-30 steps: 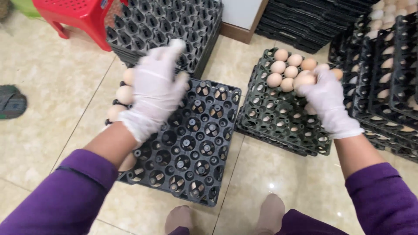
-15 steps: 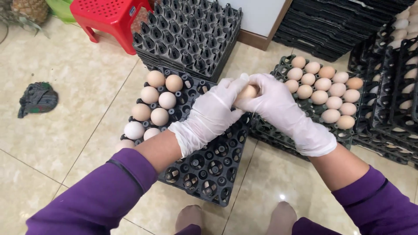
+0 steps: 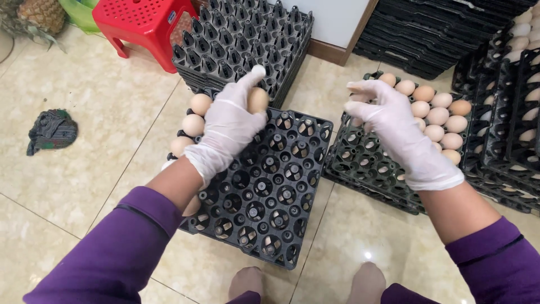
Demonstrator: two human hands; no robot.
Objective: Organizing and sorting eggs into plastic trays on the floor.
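Left hand (image 3: 228,126) holds egg (image 3: 258,99) over tray (image 3: 270,197) edge.

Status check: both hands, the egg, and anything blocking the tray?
Left hand shut on egg, above black tray. Right hand open, empty, over second tray. Empty cups ahead unobstructed.

Single head-mounted camera looks steeply down, close range, over both gloved hands onto black egg trays (image 3: 270,208) on tiled floor (image 3: 101,141)

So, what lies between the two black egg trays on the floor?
In the head view, only a narrow strip of bare beige floor tile separates the near tray from the right tray.
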